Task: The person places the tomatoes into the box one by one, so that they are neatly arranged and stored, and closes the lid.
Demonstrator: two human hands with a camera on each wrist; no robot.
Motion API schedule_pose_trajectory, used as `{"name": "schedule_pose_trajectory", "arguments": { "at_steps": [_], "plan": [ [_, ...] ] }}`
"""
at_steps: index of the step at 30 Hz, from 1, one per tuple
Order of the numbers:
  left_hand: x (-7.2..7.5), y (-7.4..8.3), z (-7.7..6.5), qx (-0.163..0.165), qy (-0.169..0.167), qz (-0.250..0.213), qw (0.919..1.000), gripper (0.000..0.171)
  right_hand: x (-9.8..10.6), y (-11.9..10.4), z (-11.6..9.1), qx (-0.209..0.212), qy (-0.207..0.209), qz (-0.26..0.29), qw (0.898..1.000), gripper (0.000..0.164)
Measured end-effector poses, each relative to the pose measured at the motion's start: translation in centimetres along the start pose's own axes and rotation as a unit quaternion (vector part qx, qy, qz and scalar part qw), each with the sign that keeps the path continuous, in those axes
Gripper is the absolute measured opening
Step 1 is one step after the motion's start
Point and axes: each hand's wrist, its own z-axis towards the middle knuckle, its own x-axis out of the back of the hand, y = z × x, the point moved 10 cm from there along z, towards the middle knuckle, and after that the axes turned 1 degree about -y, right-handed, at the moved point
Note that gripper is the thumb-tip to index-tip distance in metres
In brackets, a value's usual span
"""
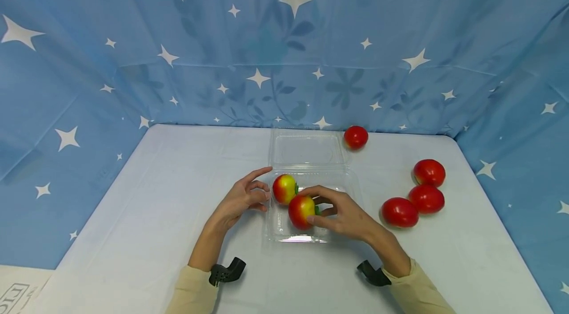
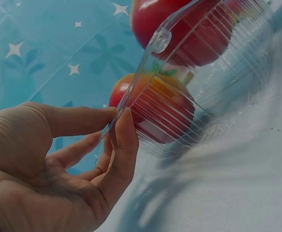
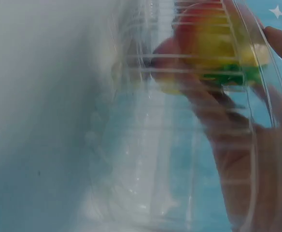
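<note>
A clear plastic clamshell box lies unfolded on the white table, its lid laid back on the far side. My left hand pinches the box's left rim between thumb and finger, as the left wrist view shows. At the box's left side sits a red-and-yellow fruit with a green leafy top. My right hand holds another red-and-yellow fruit in its fingers, nearer the front of the box. Through the clear wall, the right wrist view shows this held fruit; whether it touches the bottom I cannot tell.
Three red fruits, one of them in front, cluster on the table right of the box. Another red fruit stands by the lid's right edge. A blue star-patterned curtain hangs behind the table.
</note>
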Motion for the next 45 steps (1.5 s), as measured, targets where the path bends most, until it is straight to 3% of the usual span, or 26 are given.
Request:
{"name": "schedule_pose_trajectory", "arguments": {
  "at_steps": [16, 33, 45],
  "plan": [
    [0.1, -0.1, 0.0, -0.002, -0.001, 0.002, 1.0000, 0.071, -1.7, 0.0, 0.5, -0.017, -0.010, -0.002, 1.000, 0.057],
    [-0.1, -0.2, 0.0, -0.006, -0.005, 0.000, 1.0000, 0.070, -2.8, -0.3, 1.1, 0.010, -0.008, -0.021, 1.000, 0.054],
    [-0.1, -0.2, 0.0, -0.005, -0.002, -0.002, 1.0000, 0.072, -3.3, 0.1, 1.3, -0.004, -0.008, -0.033, 0.999, 0.055]
  ]
}}
